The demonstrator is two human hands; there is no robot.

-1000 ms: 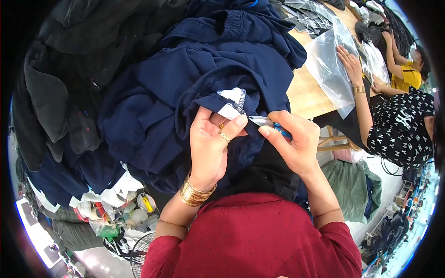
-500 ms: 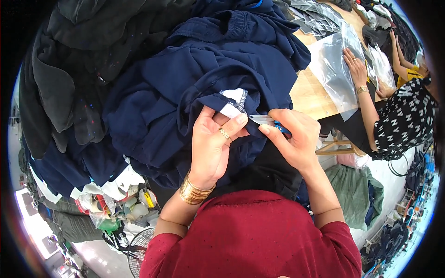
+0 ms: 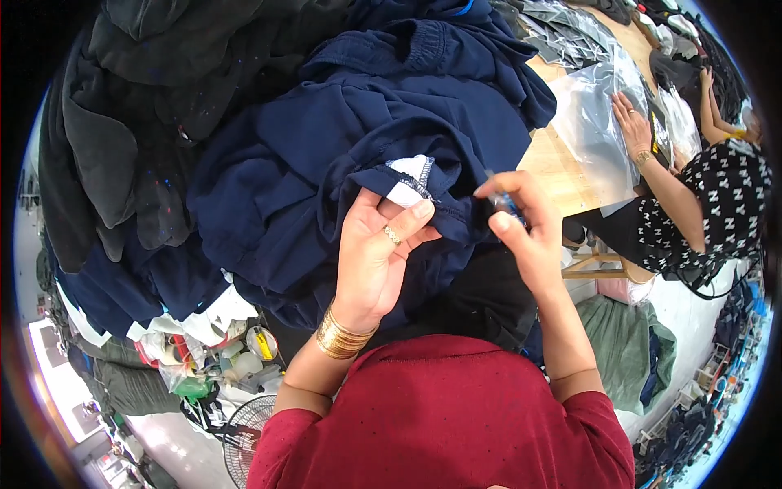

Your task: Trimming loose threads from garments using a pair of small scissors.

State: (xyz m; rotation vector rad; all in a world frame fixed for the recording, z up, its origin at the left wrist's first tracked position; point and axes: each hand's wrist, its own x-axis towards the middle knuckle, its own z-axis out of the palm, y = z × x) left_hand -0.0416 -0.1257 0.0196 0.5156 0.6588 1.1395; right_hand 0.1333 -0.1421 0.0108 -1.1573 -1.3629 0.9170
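Between the thumb and fingers of my left hand [image 3: 366,261] is pinched the edge of a navy garment [image 3: 277,163]. Just above the fingertips, a white fabric piece [image 3: 414,169] with dark overlock stitching shows on the turned-up part. My right hand [image 3: 531,232] is curled round small thread snips [image 3: 505,204], blurred by motion, with a bit of blue handle showing. The snips are a short way right of the stitched edge, apart from it. The rest of the navy garment lies bunched on the heap beyond my hands.
Black garments [image 3: 122,122] are heaped at the left. On a wooden table [image 3: 582,179] at the right lie clear plastic bags [image 3: 599,114], with a co-worker's hand [image 3: 631,126] on one. A green sack [image 3: 619,350] and a wire fan [image 3: 244,440] stand lower down.
My right hand has drawn the snips away from the stitched edge, to the right and slightly up. My left hand keeps its pinch on the garment.
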